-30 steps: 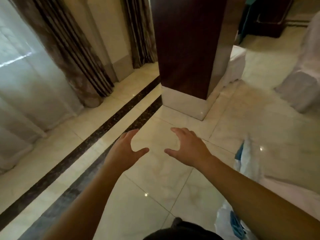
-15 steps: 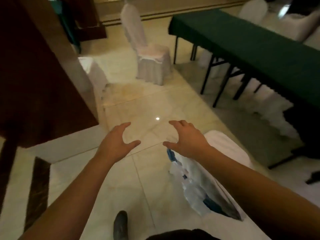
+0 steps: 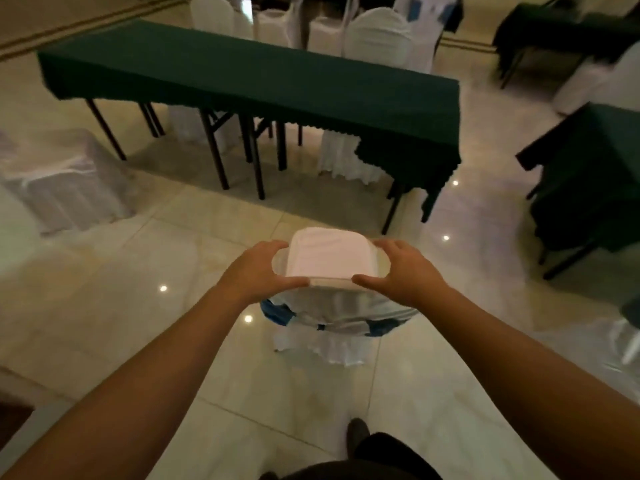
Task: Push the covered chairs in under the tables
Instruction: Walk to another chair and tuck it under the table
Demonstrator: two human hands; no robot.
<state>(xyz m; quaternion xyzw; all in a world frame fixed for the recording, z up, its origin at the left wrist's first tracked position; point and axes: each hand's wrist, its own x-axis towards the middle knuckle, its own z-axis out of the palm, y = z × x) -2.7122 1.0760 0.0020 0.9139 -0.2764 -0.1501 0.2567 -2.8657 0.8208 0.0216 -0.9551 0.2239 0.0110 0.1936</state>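
Observation:
A white-covered chair point(image 3: 329, 259) with a blue sash tied round its back stands right in front of me, facing a long table under a dark green cloth point(image 3: 263, 77). My left hand point(image 3: 258, 270) holds the left top corner of the chair's back. My right hand point(image 3: 401, 270) holds the right top corner. Bare floor separates the chair's seat from the table's near edge. Under the table, a white chair skirt point(image 3: 343, 157) shows near its right end.
Another covered chair point(image 3: 65, 178) stands out on the floor at the left. Several covered chairs point(image 3: 377, 36) line the far side of the table. More green-clothed tables point(image 3: 588, 174) stand at the right. My shoe point(image 3: 356, 433) is on the marble floor behind the chair.
My view has swung right from the wooden pillar to the green table. Both hands, open in the air before, have closed on the top of the chair's back.

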